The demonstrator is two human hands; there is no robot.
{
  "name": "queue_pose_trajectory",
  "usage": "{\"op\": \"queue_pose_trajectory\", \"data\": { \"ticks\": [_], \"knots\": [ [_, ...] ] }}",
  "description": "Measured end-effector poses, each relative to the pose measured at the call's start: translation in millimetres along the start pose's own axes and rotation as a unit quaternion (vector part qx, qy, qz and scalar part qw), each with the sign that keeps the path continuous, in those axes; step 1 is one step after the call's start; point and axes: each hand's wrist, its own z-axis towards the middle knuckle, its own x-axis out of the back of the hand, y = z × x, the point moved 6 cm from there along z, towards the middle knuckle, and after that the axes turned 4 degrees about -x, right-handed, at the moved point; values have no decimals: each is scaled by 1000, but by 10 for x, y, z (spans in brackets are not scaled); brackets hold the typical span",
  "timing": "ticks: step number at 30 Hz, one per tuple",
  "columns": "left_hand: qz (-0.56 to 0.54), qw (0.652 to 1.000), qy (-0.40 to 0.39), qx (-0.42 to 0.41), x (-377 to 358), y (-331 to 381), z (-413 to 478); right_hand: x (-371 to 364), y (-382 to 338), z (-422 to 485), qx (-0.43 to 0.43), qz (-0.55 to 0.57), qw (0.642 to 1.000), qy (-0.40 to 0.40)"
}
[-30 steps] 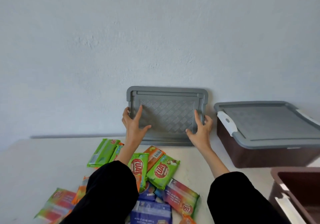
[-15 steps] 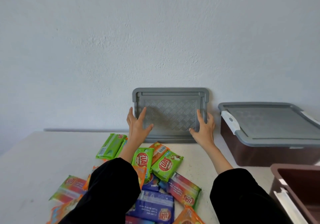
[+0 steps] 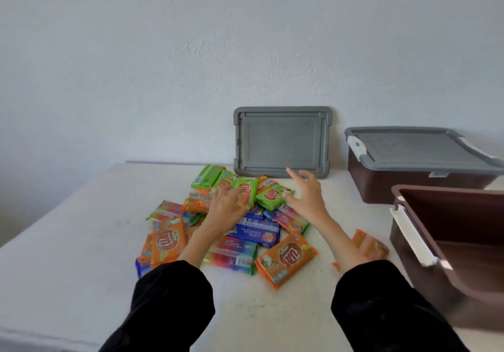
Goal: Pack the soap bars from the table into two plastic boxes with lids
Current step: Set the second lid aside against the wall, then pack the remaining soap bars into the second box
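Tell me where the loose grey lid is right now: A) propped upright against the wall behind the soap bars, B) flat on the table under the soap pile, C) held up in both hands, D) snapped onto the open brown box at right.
A: the loose grey lid stands on edge against the wall, behind the soap bars, with both hands off it.

Plain indoor room, bare pale wall [image 3: 163,51], white table [image 3: 68,242], place type unclear
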Motion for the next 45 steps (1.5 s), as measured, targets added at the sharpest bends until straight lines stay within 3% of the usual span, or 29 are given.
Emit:
{"op": "queue_pose_trajectory", "data": {
  "ticks": [3, 6, 9, 12, 18, 23, 26, 30, 37, 45],
  "knots": [
    [33, 998, 18, -56, -168, 31, -502, -223, 48, -448, 2, -18, 998, -55],
    [51, 998, -31, -32, -371, -31, -876, -408, 119, -846, 14, -47, 994, -93],
    [118, 992, -32, -37, -419, -57, -1011, -484, 177, -1079, 51, -130, 983, -118],
    [133, 990, -21, -36, -408, -56, -1078, -474, 271, -1196, 89, -181, 973, -116],
    [201, 979, -23, -5, -348, 4, -1239, -393, 349, -1330, 69, -220, 968, -98],
    [192, 977, -91, -1, -229, -7, -1266, -370, 227, -1362, 161, -274, 919, -231],
    [154, 983, -96, -10, -172, -4, -1236, -341, 210, -1293, 171, -281, 900, -287],
    [60, 996, -68, 8, -165, 2, -1262, -317, 70, -1183, 192, -288, 898, -273],
    [84, 995, -29, -39, 150, 150, -1144, -120, -2, -1072, 143, -221, 939, -222],
    [60, 987, -11, -149, 685, 884, -814, 938, -429, -777, 164, -160, 967, -110]
  ]
}}
